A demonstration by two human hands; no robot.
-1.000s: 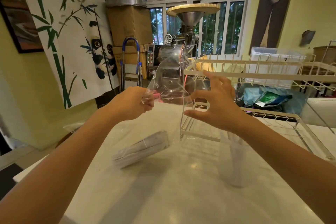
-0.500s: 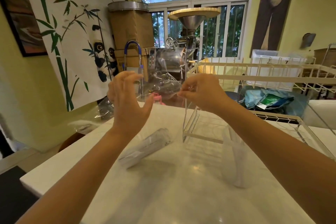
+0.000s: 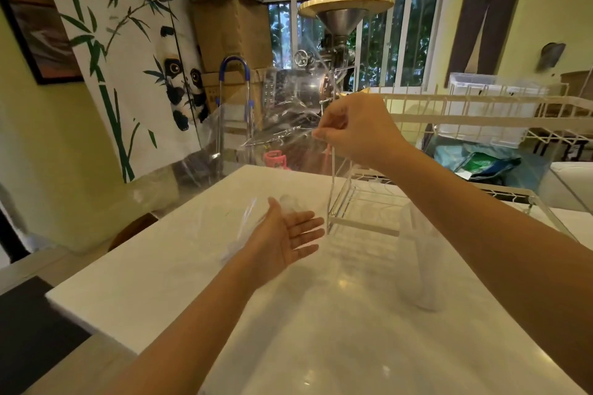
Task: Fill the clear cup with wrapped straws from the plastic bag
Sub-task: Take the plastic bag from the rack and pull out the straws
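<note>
My right hand pinches the edge of the clear plastic bag and holds it up above the far side of the white table. Lower down, my left hand is open, palm up, just over the table. A blurred bundle of wrapped straws lies on the table beside that hand's wrist, partly hidden by it. The tall clear cup stands to the right, under my right forearm, with pale straws showing faintly inside.
A clear acrylic stand sits just behind the cup. A white wire rack runs along the right. Behind the table stand a metal machine with a funnel and cardboard boxes. The table's left edge drops to the floor.
My left hand let go of the bag and dropped to the table, palm up. My right hand took the bag's edge and now holds it up alone.
</note>
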